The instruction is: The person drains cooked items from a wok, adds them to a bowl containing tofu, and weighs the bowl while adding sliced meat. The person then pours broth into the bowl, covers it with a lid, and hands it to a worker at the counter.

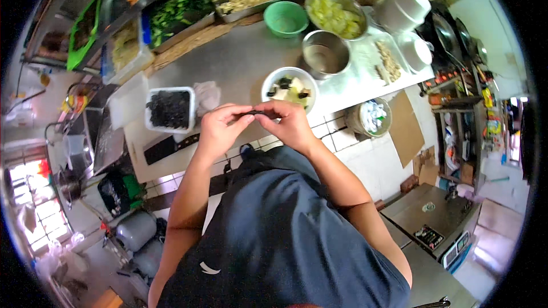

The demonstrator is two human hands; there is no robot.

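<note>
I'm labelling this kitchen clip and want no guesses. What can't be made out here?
Head view only:
- dark piece: too small to identify, pinched between the left hand and right hand.
- cleaver: blurred, its handle end indistinct.
- white bowl: contents too small to name.

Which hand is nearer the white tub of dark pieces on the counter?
Left. The left hand is just beside the white tub, toward its lower right. The right hand is farther off, below the white bowl. Both pinch one small dark piece between them.
</note>
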